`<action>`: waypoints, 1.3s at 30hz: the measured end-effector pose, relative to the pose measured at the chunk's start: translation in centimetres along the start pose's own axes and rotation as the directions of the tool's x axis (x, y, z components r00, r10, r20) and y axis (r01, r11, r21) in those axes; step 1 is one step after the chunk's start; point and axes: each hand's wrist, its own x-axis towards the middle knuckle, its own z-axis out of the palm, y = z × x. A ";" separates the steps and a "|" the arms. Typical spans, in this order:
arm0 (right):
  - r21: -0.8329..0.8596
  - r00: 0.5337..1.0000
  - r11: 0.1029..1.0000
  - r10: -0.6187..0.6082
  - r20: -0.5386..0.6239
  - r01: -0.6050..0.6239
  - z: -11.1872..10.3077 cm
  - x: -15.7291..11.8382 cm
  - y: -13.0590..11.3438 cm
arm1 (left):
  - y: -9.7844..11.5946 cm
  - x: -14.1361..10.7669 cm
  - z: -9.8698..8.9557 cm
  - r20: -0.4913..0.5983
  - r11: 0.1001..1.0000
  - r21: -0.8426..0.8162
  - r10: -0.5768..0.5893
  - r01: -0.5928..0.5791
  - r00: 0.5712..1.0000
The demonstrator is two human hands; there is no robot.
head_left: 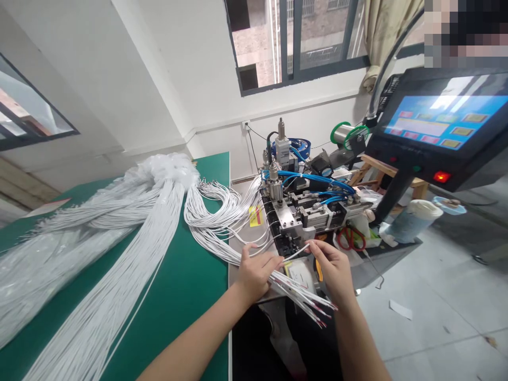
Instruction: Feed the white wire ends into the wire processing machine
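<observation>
My left hand (257, 270) is closed over a bundle of white cables (301, 296) at the machine's front edge; their stripped, reddish ends fan out to the lower right. A single white cable (296, 254) runs from the fingertips of my left hand to my right hand (331, 264), which pinches its end between thumb and forefinger. Just behind both hands stands a bench machine (288, 222) with metal cylinders and blue air hoses. The rest of the bundle curves back leftward onto the green table. My left palm hides part of the cables.
More white cables (138, 248), partly in clear plastic, lie across the green table (166, 323) at left. Right of the machine are red-handled scissors (351, 238), a paper roll (416, 217) and a control screen (440, 124). A wire spool (344, 134) stands behind.
</observation>
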 end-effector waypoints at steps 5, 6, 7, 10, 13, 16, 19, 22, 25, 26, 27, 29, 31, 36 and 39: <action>0.072 0.994 0.995 0.060 0.095 -0.067 -0.2 0.1 0.0 | 0.1 0.0 0.3 -0.017 0.999 0.028 -0.047 0.047 0.999; 0.098 0.987 0.990 0.093 0.128 -0.106 -0.4 0.2 0.2 | 0.1 0.1 0.3 -0.016 0.998 0.032 -0.055 0.055 0.998; 0.116 0.978 0.983 0.124 0.166 -0.145 -0.6 0.3 0.3 | 0.1 0.1 0.4 -0.016 0.997 0.034 -0.062 0.063 0.998; 0.074 0.962 0.981 0.159 0.224 -0.180 -1.2 0.7 0.7 | 0.0 0.1 0.4 -0.010 0.996 0.032 -0.079 0.079 0.997; -0.105 0.982 0.990 0.114 0.153 -0.098 -1.5 1.0 1.1 | -0.1 0.0 0.3 0.032 0.996 0.045 -0.072 0.071 0.997; -0.262 0.990 0.965 0.042 0.132 -0.007 -1.3 1.3 1.5 | -0.1 -0.1 0.3 0.071 0.996 0.067 -0.059 0.054 0.996; -0.305 0.989 0.951 -0.010 0.144 0.054 -0.8 1.7 2.0 | -0.2 -0.1 0.4 0.068 0.994 0.090 -0.074 0.068 0.995; -0.285 0.980 0.954 -0.036 0.197 0.092 -0.5 2.3 2.3 | -0.2 0.0 0.5 0.070 0.991 0.106 -0.086 0.079 0.994; -0.215 0.960 0.970 -0.050 0.275 0.112 -0.3 2.7 2.6 | -0.1 0.0 0.5 0.091 0.988 0.117 -0.108 0.097 0.990; -0.193 0.956 0.976 -0.046 0.289 0.105 -0.2 2.8 2.7 | -0.1 0.0 0.5 0.099 0.987 0.119 -0.121 0.109 0.988; -0.172 0.954 0.981 -0.034 0.297 0.089 -0.1 3.0 2.9 | -0.1 0.1 0.5 0.107 0.985 0.121 -0.136 0.122 0.985; -0.119 0.953 0.993 0.019 0.301 0.018 0.1 3.2 3.4 | 0.0 0.1 0.4 0.121 0.982 0.125 -0.159 0.144 0.980; -0.046 0.944 0.995 0.099 0.314 -0.089 0.2 3.3 3.8 | 0.0 0.2 0.4 0.134 0.979 0.129 -0.172 0.155 0.976; 0.091 0.928 0.966 0.204 0.313 -0.244 0.4 2.9 4.5 | 0.1 0.2 0.3 0.138 0.979 0.126 -0.177 0.160 0.975; 0.099 0.941 0.970 0.188 0.283 -0.224 0.2 2.4 4.6 | 0.0 0.0 0.4 0.118 0.979 0.113 -0.184 0.170 0.976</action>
